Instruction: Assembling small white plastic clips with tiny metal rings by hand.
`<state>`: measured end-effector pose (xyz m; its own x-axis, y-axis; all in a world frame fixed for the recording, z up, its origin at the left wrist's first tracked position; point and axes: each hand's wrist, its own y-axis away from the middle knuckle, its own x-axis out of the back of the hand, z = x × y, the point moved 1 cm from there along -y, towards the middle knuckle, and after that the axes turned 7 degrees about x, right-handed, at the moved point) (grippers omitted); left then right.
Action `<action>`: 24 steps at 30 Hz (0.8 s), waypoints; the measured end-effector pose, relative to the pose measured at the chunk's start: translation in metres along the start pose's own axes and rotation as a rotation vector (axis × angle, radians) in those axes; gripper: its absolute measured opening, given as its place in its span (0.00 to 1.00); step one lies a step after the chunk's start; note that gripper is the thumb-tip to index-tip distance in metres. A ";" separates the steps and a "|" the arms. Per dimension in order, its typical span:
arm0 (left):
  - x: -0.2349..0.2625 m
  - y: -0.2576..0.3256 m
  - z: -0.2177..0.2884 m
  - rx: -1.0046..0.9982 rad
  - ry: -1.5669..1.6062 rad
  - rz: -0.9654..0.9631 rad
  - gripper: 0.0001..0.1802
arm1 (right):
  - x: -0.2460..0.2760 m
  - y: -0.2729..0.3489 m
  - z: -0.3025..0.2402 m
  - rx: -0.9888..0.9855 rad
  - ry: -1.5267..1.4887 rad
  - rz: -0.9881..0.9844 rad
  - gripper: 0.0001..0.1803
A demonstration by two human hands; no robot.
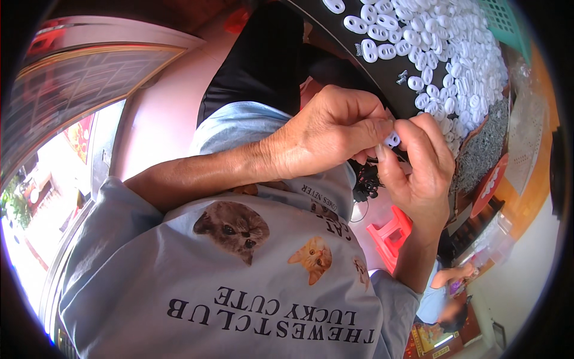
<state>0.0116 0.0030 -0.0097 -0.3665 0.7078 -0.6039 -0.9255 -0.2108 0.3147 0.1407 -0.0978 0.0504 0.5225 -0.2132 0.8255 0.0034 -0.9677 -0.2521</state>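
Small white oval plastic piece (392, 139) pinched between my fingertips, mostly hidden, only one end showing. I hold it just below heap of like white pieces (454, 54) on black tray.

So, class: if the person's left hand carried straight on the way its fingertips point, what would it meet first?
The left hand points toward the right hand. It would first meet the small white oval piece pinched between them, then the right hand's fingertips. Depth is hard to judge.

Two hands (335, 134); one pile of white pieces (454, 54).
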 end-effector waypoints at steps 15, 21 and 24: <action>0.004 0.001 0.005 0.133 0.045 0.021 0.11 | -0.007 0.002 -0.002 -0.023 0.170 -0.030 0.14; 0.002 0.001 0.004 0.077 -0.061 -0.029 0.10 | -0.010 0.006 -0.001 0.046 0.253 -0.094 0.15; -0.005 0.007 0.013 0.107 -0.070 -0.021 0.09 | -0.009 0.007 -0.003 0.037 0.189 -0.115 0.15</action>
<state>0.0081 0.0064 0.0056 -0.3362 0.7576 -0.5595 -0.9161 -0.1253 0.3809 0.1332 -0.1026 0.0426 0.3474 -0.1261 0.9292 0.0868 -0.9823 -0.1658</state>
